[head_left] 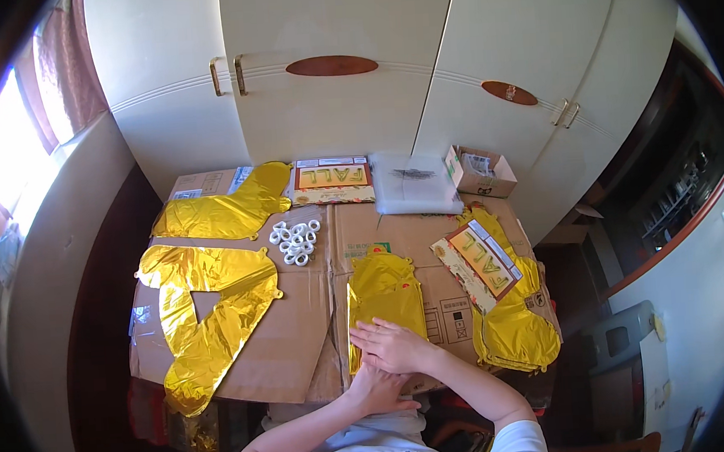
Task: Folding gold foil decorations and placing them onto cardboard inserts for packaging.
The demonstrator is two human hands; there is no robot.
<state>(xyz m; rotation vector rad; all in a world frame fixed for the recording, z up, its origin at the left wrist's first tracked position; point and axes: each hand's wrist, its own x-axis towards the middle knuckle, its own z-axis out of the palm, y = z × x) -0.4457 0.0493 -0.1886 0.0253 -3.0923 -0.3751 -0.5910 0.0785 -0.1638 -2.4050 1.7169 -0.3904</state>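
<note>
In front of me a folded gold foil balloon [386,287] lies flat on the cardboard, its long side running away from me. My right hand [392,345] is pressed flat on its near part, fingers stretched out to the left. My left hand [375,386] lies at the balloon's near end, just below the right one and partly covered by it. Its thumb sticks out to the right; most of its other fingers are hidden. Neither hand visibly grips anything.
Two unfolded gold foil balloons [231,284] [236,207] lie at the left, beside small white rings [294,242]. Printed cards [333,180] [477,266], clear plastic bags [414,185] and a small box [481,171] sit farther back. More gold foil [514,333] is at the right.
</note>
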